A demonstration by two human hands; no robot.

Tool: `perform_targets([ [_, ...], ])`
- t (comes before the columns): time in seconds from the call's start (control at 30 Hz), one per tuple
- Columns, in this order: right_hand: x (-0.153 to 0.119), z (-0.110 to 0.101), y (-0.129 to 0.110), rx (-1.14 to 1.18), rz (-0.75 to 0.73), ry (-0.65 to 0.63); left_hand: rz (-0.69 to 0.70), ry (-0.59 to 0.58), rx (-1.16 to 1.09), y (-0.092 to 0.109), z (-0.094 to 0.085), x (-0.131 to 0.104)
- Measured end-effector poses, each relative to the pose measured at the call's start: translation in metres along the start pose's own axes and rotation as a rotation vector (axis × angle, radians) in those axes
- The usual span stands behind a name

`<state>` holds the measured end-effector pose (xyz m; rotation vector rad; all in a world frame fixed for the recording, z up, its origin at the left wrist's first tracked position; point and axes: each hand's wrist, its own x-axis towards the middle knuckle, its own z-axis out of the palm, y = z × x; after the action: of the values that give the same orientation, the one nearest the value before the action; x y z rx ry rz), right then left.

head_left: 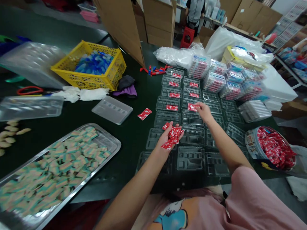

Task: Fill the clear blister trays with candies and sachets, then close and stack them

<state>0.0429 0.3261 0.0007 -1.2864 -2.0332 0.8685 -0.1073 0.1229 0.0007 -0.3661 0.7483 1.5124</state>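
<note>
A loose pile of small red printed packets (173, 135) lies in my left hand (165, 136), its fingers curled round them above the clear plastic trays (191, 156). Out ahead, my right hand (203, 111) pinches one red packet (192, 107) over a tray compartment in the second column. Several trays farther back each hold a red packet (173, 95) in one slot, while the nearer trays show bare compartments. To the left of the trays, a single red packet (144, 113) rests on the dark table. A round tub (251, 143) full of red packets stands at the right.
At the left is a metal tray (115, 145) of striped wrapped pieces. Behind it are a yellow basket (83, 80) with blue items, red-handled scissors (30, 90) and a clear lid (112, 110). Stacked filled packs (214, 81) stand back right. Cardboard boxes (158, 22) and a person (195, 14) are beyond.
</note>
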Motion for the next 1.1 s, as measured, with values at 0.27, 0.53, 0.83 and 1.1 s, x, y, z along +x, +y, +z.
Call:
perform_targets([
  [0.27, 0.058, -0.009, 0.042, -0.472, 0.148, 0.019, -0.050, 0.035, 0.003, -0.007, 0.002, 0.010],
  [0.53, 0.041, 0.006, 0.018, -0.543, -0.059, 0.055, -0.077, -0.019, 0.062, -0.011, 0.003, 0.018],
  [0.83, -0.047, 0.034, -0.053, 0.207, 0.176, -1.009, -0.235, -0.110, 0.150, -0.031, -0.011, 0.009],
  [1.1, -0.031, 0.045, -0.057, 0.229, 0.012, -0.558, -0.178, -0.018, 0.095, -0.013, -0.035, -0.025],
])
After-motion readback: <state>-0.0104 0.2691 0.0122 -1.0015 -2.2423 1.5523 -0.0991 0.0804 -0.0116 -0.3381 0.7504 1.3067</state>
